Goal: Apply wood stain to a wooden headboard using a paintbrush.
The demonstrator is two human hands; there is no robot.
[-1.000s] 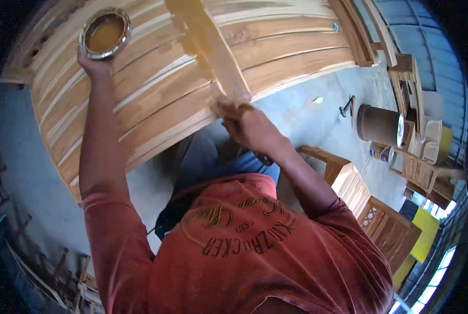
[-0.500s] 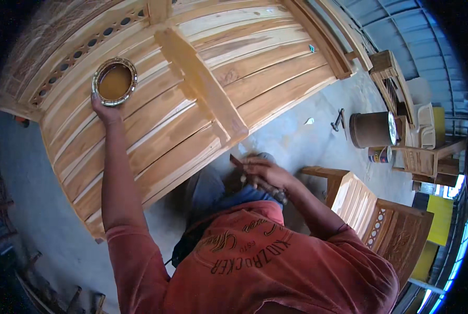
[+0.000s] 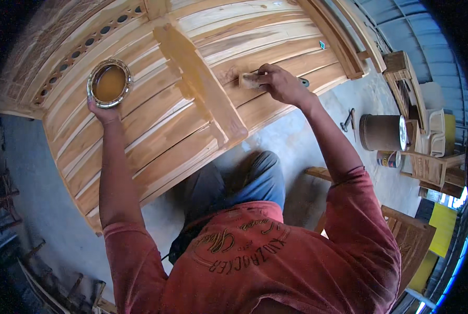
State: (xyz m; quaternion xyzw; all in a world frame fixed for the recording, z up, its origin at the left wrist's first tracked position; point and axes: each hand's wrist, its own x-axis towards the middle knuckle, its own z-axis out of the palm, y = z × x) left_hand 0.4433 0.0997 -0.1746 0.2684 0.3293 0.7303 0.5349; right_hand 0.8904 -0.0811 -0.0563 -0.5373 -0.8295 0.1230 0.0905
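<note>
My left hand (image 3: 103, 110) grips a round open can (image 3: 91, 83) of brown, paste-like liquid from its near side, above the slats at the left. In my right hand (image 3: 283, 86) is a flat-ended tool that looks like a putty knife (image 3: 248, 80); its pale, wide end points left, and its dark handle end shows past my hand. That end is at or just above the slats of a large wooden bench (image 3: 155, 141); contact cannot be told. A raised wooden bar (image 3: 205, 78) crosses the bench between my hands, with tan-brown smears along it and on nearby slats.
On the concrete floor to the right are a hammer (image 3: 349, 120), a large drum-like container (image 3: 378, 132) and a small tin (image 3: 388, 158). Stacked wooden furniture (image 3: 427, 165) and a white plastic chair (image 3: 436, 133) stand beyond. A wooden chair (image 3: 409, 235) is behind my right arm.
My right hand has risen from near my knees to above the slats right of the bar, carrying the tool. My left hand and the can have barely shifted.
</note>
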